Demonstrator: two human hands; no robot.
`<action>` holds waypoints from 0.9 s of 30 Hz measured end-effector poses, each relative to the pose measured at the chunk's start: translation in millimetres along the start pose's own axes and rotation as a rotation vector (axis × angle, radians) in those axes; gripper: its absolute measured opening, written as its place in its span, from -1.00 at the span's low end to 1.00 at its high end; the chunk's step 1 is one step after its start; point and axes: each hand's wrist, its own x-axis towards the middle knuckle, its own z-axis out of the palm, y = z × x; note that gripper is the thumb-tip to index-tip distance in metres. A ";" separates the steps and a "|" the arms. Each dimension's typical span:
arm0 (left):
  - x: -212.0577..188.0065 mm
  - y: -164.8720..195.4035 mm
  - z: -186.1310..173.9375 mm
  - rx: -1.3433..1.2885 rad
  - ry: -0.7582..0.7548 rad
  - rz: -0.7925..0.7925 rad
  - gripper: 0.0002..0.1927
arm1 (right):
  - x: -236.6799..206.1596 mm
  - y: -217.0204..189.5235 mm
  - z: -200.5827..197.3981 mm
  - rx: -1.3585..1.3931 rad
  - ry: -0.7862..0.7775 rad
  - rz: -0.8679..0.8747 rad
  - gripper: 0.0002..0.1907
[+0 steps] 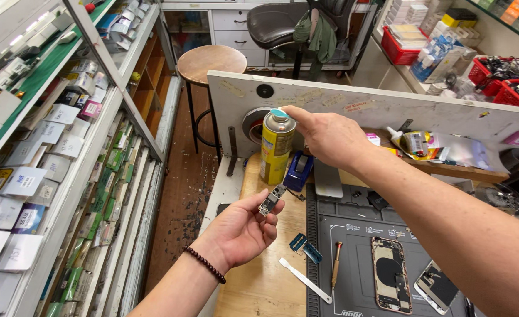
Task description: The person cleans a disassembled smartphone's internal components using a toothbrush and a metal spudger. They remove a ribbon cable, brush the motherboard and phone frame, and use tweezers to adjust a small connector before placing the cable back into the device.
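Observation:
My left hand [245, 230] holds a small circuit board [272, 199] between thumb and fingertips, over the left edge of the wooden bench [259, 282]; a dark bead bracelet circles that wrist. My right hand [325, 136] reaches forward and its fingertips rest on the teal cap of a yellow spray can [276, 148] standing upright at the back of the bench. On the dark work mat [353, 235] lie an opened phone body [391, 275] and a second phone part [436, 287] beside it.
A blue tape dispenser [298, 171] sits right of the can. A white pry tool [305, 280], a screwdriver [336, 265] and two small blue pieces [305, 247] lie near the mat's left edge. A white backboard [388, 108], round stool [211, 62] and left-hand glass display shelves [66, 147] surround the bench.

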 end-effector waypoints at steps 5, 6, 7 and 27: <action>-0.3 -7.4 6.7 0.021 0.012 -0.008 -0.76 | -1.7 -0.8 -0.5 -0.034 -0.037 0.033 -0.53; -0.9 -8.2 7.5 0.024 0.000 -0.010 -0.76 | -2.6 -1.3 -0.5 -0.030 -0.034 0.032 -0.52; -1.3 -9.2 8.4 0.026 -0.012 -0.013 -0.76 | -3.2 -1.6 -1.0 -0.027 -0.039 0.038 -0.52; -4.5 -17.2 -0.4 -0.021 -0.151 0.061 -0.70 | -40.9 -19.0 -2.0 0.284 0.041 0.138 -0.38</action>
